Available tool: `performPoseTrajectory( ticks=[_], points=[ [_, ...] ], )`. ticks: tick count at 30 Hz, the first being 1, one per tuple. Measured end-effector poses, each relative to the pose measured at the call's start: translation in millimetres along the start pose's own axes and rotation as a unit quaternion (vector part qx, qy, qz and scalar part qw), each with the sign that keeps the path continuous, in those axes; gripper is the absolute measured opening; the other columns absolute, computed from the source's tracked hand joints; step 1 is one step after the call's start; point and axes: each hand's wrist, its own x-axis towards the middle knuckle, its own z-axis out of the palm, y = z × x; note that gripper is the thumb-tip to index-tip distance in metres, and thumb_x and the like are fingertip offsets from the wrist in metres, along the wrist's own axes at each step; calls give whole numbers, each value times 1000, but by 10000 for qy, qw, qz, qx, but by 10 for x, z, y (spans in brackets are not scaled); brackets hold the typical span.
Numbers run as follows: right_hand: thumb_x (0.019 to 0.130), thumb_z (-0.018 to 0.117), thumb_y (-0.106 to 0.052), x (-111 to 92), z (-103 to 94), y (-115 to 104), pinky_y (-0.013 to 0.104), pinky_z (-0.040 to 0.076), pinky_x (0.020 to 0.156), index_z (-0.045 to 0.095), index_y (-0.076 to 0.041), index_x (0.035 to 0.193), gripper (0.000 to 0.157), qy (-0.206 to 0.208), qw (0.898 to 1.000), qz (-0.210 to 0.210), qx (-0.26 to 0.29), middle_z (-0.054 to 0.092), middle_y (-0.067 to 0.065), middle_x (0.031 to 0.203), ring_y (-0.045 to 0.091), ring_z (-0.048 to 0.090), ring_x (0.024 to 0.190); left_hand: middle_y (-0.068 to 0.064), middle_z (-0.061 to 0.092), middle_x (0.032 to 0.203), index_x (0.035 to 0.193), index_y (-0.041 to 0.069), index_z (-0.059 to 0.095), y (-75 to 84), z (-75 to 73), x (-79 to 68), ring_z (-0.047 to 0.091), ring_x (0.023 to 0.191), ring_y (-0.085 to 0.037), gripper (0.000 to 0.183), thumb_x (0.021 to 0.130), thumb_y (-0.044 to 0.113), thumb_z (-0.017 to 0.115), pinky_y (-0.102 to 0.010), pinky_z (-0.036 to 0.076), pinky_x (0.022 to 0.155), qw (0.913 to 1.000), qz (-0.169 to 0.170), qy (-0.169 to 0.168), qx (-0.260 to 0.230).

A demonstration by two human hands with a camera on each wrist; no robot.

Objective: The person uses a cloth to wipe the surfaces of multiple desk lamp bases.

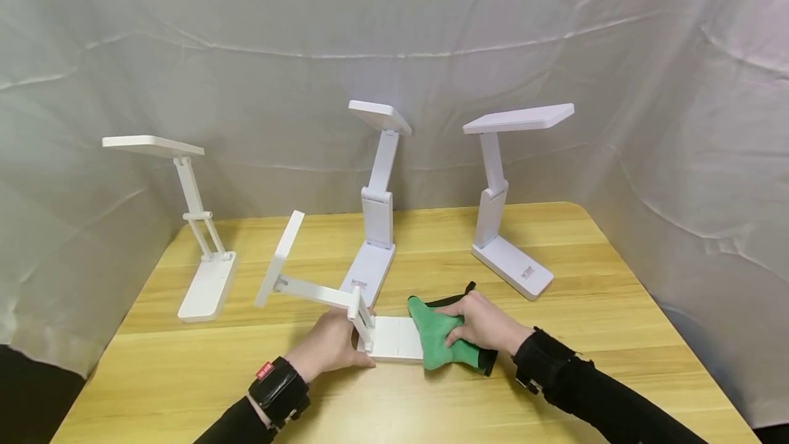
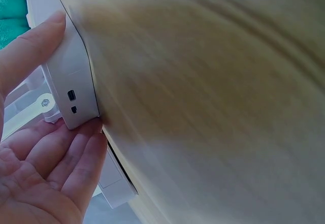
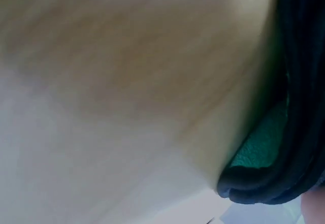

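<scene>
A white folding desk lamp (image 1: 394, 338) lies with its base flat at the table's front middle, its arm and head leaning left. My left hand (image 1: 329, 342) holds the hinge end of that base, thumb on the near side and fingers on the far side; in the left wrist view the thumb and fingers (image 2: 76, 170) straddle the end with two small ports. My right hand (image 1: 485, 324) grips a green cloth with black edging (image 1: 434, 331), which covers the base's right end. Close up in the right wrist view, the cloth's black edge (image 3: 304, 132) hides the fingers.
Three more white desk lamps stand unfolded behind: one at left (image 1: 208, 286), one at back middle (image 1: 376, 262), its base close beyond my left hand, and one at right (image 1: 514, 267). A grey curtain (image 1: 277, 88) hangs behind the wooden table (image 1: 185, 375).
</scene>
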Motion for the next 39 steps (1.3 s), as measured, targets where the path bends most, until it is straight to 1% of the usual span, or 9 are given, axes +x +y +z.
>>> performPoseTrajectory(
  ticks=[3,9,12,15,21,23,27,30,39],
  points=[
    [72,77,-34,-10,-10,13,15,51,61,63,-1,119,59,-94,9998,-57,-140,72,4,96,-4,61,72,-5,64,107,113,6,57,-1,5,3,61,98,-24,74,51,31,89,-39,49,93,10000,-44,-29,-18],
    [63,69,-63,-69,62,-132,30,53,87,55,1,129,92,-326,9919,-209,-1211,63,12,120,15,61,102,-5,64,109,114,5,56,-9,12,-3,60,101,-23,76,52,32,89,-39,48,95,9999,-80,-91,-91],
    [63,65,-69,-92,113,-191,39,48,95,52,3,130,99,-213,9863,-399,-1589,61,15,124,24,57,113,-5,64,109,114,6,55,-14,8,-10,60,100,-23,76,52,32,89,-39,48,94,9998,-78,-108,-113],
    [65,70,-60,-97,122,-200,38,50,93,54,3,128,91,-19,9847,-541,-1654,63,14,120,23,59,110,-4,64,109,114,6,55,-19,1,-5,61,100,-23,75,52,30,89,-39,48,94,9999,-27,-81,-144],
    [73,78,-18,-89,65,-169,31,55,81,61,3,120,54,16,9857,-594,-1578,68,12,108,19,64,96,-4,63,104,111,6,55,-30,-12,17,61,98,-21,73,50,22,90,-38,50,91,9996,115,-50,-248],
    [74,78,-21,-81,50,-186,31,55,81,60,3,121,55,-138,9855,-529,-1608,68,12,108,19,64,97,-4,63,104,111,5,55,-37,-9,23,61,97,-21,73,49,21,90,-38,50,91,9996,141,-62,-250],
    [69,76,-49,-69,48,-268,31,54,82,57,1,123,76,-562,9822,-457,-1732,67,9,110,16,62,99,-5,63,107,113,4,53,-43,-2,23,60,98,-22,77,49,23,90,-38,49,92,9995,140,-86,-259],
    [65,74,-57,-51,47,-323,30,55,79,56,-1,122,83,-675,9779,-484,-1918,67,8,105,14,62,94,-5,62,109,115,4,51,-47,-5,26,60,99,-22,79,49,24,90,-39,49,93,9994,158,-124,-297],
    [73,80,-25,21,-3,-347,30,55,71,64,-2,115,51,-850,9679,-587,-2291,70,4,91,10,63,81,-3,62,109,113,5,52,-78,-35,36,59,96,-18,77,49,22,90,-37,49,92,9982,246,-320,-449]
  ],
)
